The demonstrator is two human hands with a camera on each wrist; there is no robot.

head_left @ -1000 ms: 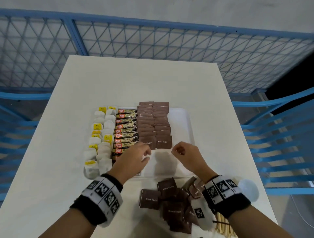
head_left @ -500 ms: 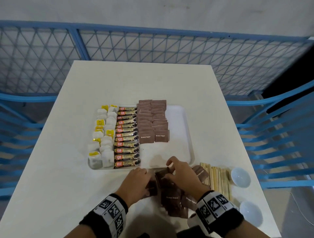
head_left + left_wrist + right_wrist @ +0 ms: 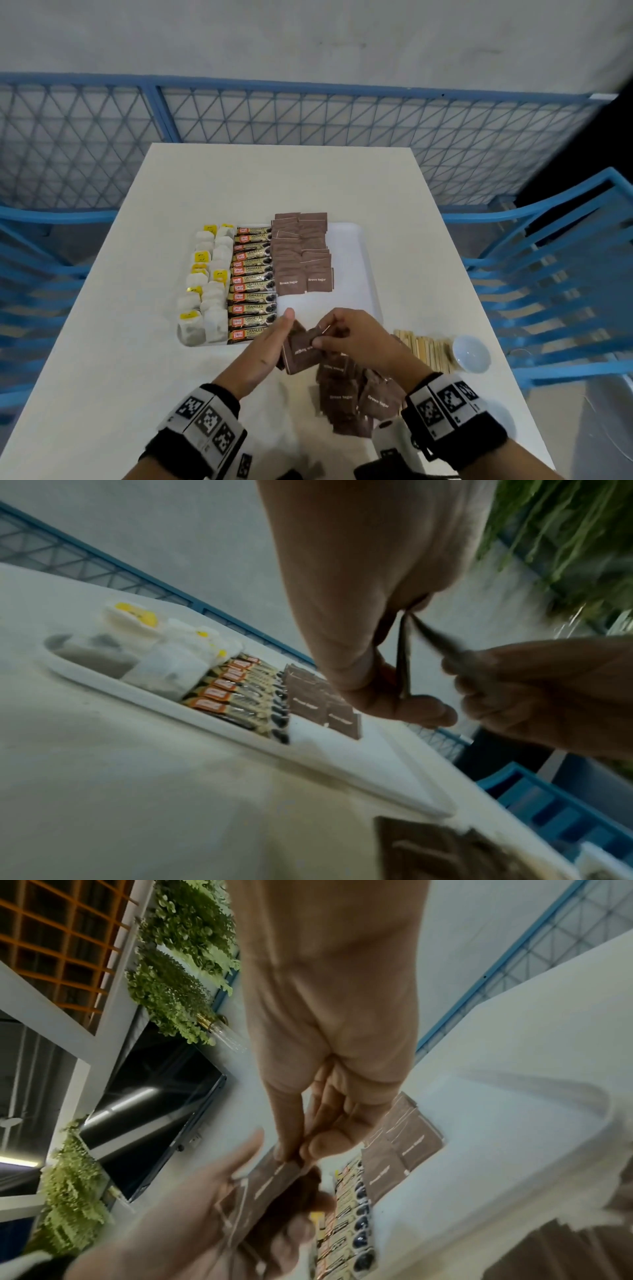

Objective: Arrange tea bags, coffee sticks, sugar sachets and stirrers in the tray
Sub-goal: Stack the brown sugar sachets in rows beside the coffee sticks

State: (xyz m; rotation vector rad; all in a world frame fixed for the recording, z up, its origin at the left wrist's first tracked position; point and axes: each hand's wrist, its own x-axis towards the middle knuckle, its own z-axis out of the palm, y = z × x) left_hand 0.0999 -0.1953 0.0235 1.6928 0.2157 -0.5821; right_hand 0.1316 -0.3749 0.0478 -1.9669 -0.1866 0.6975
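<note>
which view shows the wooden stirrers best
The head view: the wooden stirrers lie side by side on the table, right of the tray, beside a white bowl. Neither wrist view shows them.

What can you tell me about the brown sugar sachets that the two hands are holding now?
The held brown sugar sachets are flat brown paper packets with white "Brown Sugar" print. They form a small stack, raised above the table in front of the white tray. The left hand grips the stack from its left side; the right hand pinches one sachet at the stack's top edge.
</note>
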